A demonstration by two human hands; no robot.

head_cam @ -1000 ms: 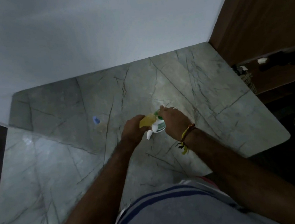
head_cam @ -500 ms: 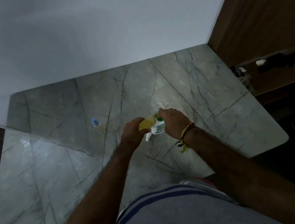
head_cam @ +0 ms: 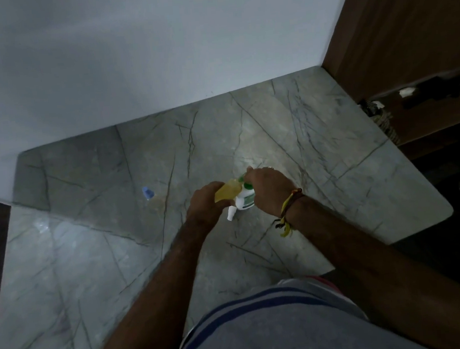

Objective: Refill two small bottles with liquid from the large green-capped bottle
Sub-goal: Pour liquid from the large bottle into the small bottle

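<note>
Yellow liquid is showing in the tilted bottle [head_cam: 226, 193] that the left hand [head_cam: 203, 204] is grasping at frame centre. The right hand [head_cam: 269, 189] is gripping the white, green-labelled bottle [head_cam: 245, 198] touching it. A blue cap [head_cam: 147, 193] is lying apart at left on the marble [head_cam: 91, 256].

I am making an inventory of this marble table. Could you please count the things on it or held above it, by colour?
Yellowish: 1, the translucent bottle in the left hand.
White with green: 1, the labelled bottle under the right hand.
White: 1, a small bottle.
Blue: 1, a small cap lying apart.
Total: 4.
</note>
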